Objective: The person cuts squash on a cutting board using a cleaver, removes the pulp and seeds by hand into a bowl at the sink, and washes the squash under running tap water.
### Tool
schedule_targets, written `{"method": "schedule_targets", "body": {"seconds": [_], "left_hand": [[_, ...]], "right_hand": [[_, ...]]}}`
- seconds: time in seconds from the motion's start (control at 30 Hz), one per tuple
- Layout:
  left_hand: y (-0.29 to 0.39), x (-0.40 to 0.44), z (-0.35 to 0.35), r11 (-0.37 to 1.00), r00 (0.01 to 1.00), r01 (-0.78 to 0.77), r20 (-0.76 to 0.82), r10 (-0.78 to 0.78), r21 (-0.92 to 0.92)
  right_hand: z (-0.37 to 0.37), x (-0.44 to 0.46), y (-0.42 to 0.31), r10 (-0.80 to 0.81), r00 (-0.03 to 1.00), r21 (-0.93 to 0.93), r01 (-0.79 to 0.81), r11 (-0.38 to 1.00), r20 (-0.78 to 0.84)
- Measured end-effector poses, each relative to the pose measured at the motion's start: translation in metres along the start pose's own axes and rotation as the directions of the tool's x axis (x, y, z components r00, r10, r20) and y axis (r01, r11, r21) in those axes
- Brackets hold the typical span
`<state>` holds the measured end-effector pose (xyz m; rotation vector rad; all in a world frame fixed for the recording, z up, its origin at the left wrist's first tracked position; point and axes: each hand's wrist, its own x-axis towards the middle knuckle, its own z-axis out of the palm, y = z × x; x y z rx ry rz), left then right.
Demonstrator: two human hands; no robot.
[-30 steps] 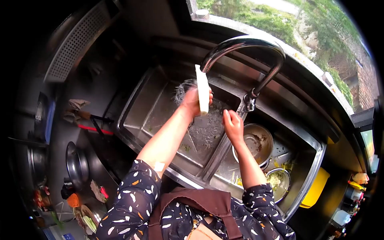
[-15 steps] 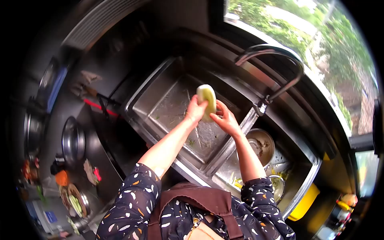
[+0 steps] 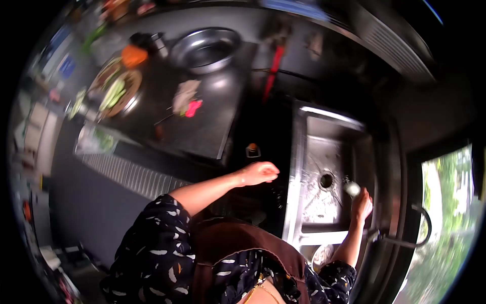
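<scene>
My right hand (image 3: 362,203) is over the right side of the sink basin (image 3: 297,175), its fingers closed on a pale green vegetable piece (image 3: 352,189) that appears small and blurred. Left of the sink, above the dark gap beside it, is my left hand (image 3: 258,173). Its fingers are loosely curled and pressed together, and nothing shows in them. Below both is the wet basin floor with a round drain (image 3: 326,180).
The curved faucet (image 3: 424,225) is at the right by the window. A steel counter (image 3: 202,129) at the upper left holds a large metal basin (image 3: 206,49), a cloth (image 3: 186,95) and a plate of green vegetable pieces (image 3: 132,86). A bowl (image 3: 322,256) stands in the lower sink compartment.
The view has swung left towards the counter. My hands have parted: the left has let go of the vegetable piece and moved off the sink, while the right keeps it.
</scene>
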<state>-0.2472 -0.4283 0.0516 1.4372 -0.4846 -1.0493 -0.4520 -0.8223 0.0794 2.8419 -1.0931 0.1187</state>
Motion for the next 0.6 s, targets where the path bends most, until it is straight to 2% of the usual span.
{"method": "schedule_targets", "body": {"seconds": [0.03,0.07,0.1,0.13,0.17,0.2,0.23,0.27,0.3,0.33,0.37,0.4,0.43,0.47,0.5,0.53,0.57,0.6], "left_hand": [[-0.026,-0.027,-0.032,0.997,0.995,0.013,-0.099,-0.005,0.079],[-0.062,-0.053,-0.066,0.988,0.98,0.038,-0.198,-0.007,0.152],[-0.119,-0.095,-0.116,0.976,0.943,0.085,-0.332,-0.015,0.198],[-0.157,-0.133,-0.15,0.96,0.854,0.204,-0.514,-0.078,0.193],[-0.216,-0.181,-0.187,0.873,0.75,0.372,-0.657,-0.08,0.317],[-0.263,-0.241,-0.23,0.66,0.573,0.658,-0.81,-0.126,0.363],[-0.273,-0.291,-0.242,0.698,0.498,0.684,-0.836,-0.231,0.214],[-0.269,-0.329,-0.246,0.718,0.423,0.693,-0.841,-0.337,0.061],[-0.256,-0.375,-0.253,0.723,0.397,0.69,-0.85,-0.346,0.028],[-0.226,-0.4,-0.245,0.848,0.412,0.455,-0.78,-0.472,-0.273],[-0.199,-0.416,-0.235,0.818,0.466,0.165,-0.688,-0.556,-0.551],[-0.177,-0.441,-0.241,0.816,0.448,0.146,-0.698,-0.559,-0.56],[-0.155,-0.449,-0.238,0.864,0.523,0.048,-0.724,-0.45,-0.502],[-0.138,-0.451,-0.235,0.896,0.583,-0.055,-0.742,-0.33,-0.441],[-0.125,-0.463,-0.242,0.896,0.566,-0.055,-0.752,-0.336,-0.441],[-0.114,-0.461,-0.241,0.85,0.62,-0.233,-0.746,-0.244,-0.472],[-0.11,-0.457,-0.238,0.771,0.653,-0.399,-0.744,-0.14,-0.496],[-0.117,-0.463,-0.245,0.716,0.673,-0.504,-0.739,-0.024,-0.483]], "right_hand": [[0.016,0.002,0.0,-0.212,0.938,0.04,0.231,0.972,-0.273],[0.034,0.001,-0.007,-0.07,0.948,0.158,0.124,0.98,-0.311],[0.013,0.009,-0.053,0.08,0.974,0.351,0.0,0.936,-0.213],[-0.003,0.008,-0.09,0.232,0.969,0.52,-0.157,0.839,-0.081],[0.024,0.013,-0.109,0.198,0.96,0.799,0.041,0.6,-0.198],[0.034,0.009,-0.163,0.137,0.99,0.994,0.01,0.105,-0.024],[0.003,-0.017,-0.229,0.162,0.951,0.955,-0.233,-0.183,0.263],[-0.011,-0.032,-0.28,-0.066,0.936,0.883,-0.349,-0.314,0.347],[0.01,-0.048,-0.344,-0.232,0.89,0.749,-0.455,-0.482,0.392],[0.021,-0.063,-0.398,-0.253,0.786,0.68,-0.616,-0.398,0.564],[0.024,-0.088,-0.45,-0.39,0.685,0.657,-0.719,-0.229,0.615],[0.024,-0.12,-0.508,-0.52,0.56,0.673,-0.738,0.039,0.645],[0.008,-0.158,-0.554,-0.538,0.507,0.684,-0.703,0.193,0.674],[-0.013,-0.193,-0.593,-0.617,0.439,0.693,-0.674,0.255,0.653],[-0.035,-0.237,-0.639,-0.739,0.356,0.7,-0.681,0.213,0.571],[-0.042,-0.261,-0.667,-0.809,0.248,0.759,-0.564,0.326,0.532],[-0.055,-0.285,-0.686,-0.85,0.135,0.764,-0.526,0.373,0.508],[-0.067,-0.312,-0.712,-0.864,0.081,0.798,-0.434,0.419,0.498]]}}
